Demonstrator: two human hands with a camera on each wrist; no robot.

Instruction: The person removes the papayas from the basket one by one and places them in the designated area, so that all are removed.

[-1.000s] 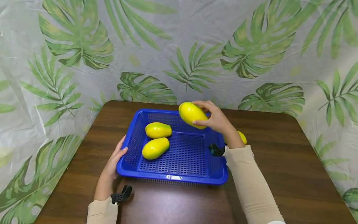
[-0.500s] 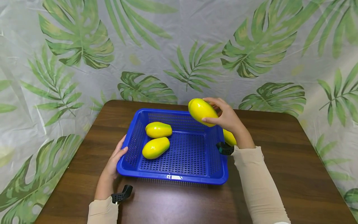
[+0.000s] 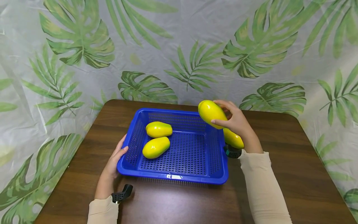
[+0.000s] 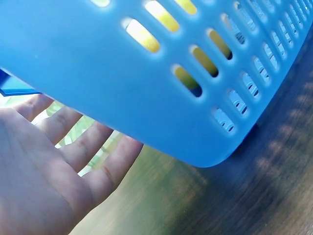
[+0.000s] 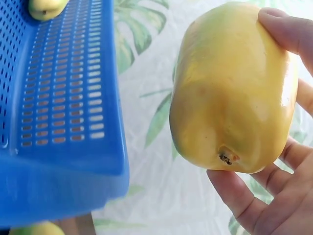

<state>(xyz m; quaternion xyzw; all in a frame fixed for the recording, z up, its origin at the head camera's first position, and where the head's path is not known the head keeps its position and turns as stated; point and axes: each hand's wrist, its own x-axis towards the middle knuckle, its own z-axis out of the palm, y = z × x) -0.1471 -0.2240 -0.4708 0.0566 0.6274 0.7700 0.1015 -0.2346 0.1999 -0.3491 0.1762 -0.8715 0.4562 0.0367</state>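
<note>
My right hand grips a yellow papaya, thumb on its near side and fingers round the far side. It hangs above the back right corner of a blue plastic basket. In the right wrist view the stem end of the held papaya faces the camera, beside the basket wall. My left hand holds the basket's left rim, thumb on top. The left wrist view shows those fingers reaching along the outside wall. Inside, two papayas lie at the left, a rear one and a front one.
Another papaya lies just right of the basket, partly hidden by my right wrist. All stands on a brown wooden table. A leaf-patterned sheet hangs directly behind its back edge. A black wrist camera sticks out near the basket's front left.
My right hand has carried the papaya rightwards, from over the basket's back part to its right corner. More of the papaya outside now shows. My left hand and the basket have stayed put.
</note>
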